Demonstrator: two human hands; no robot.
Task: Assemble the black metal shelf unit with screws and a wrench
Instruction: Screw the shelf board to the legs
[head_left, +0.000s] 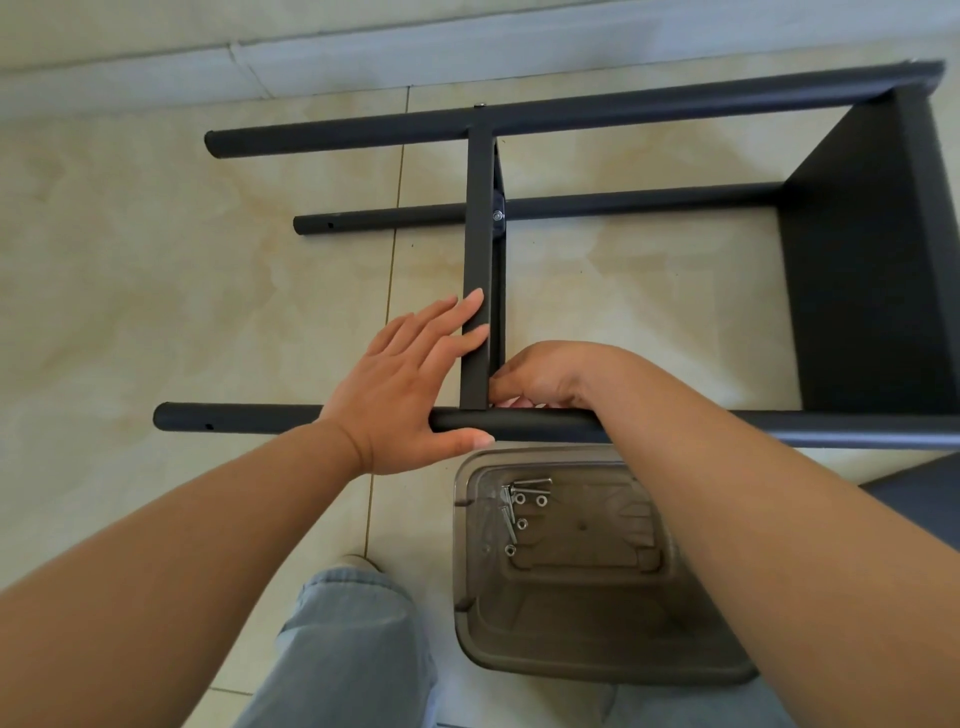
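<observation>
The black metal shelf unit (862, 270) lies on its side on the tiled floor, its round legs running left to right. My left hand (415, 384) rests flat where the middle shelf's edge (480, 218) meets the near leg (244, 418), thumb under the tube. My right hand (545, 376) is curled just right of that joint, fingertips pinched at the corner; what they hold is hidden. Loose silver screws (519, 501) and nuts lie in a clear plastic container (566, 660) below the near leg.
A pale wall skirting (311, 62) runs along the back. A fitted bolt (497, 214) shows on the middle leg. A dark panel corner (914, 493) sits at the right edge. My jeans-clad knee (353, 639) and a shoe are at the bottom.
</observation>
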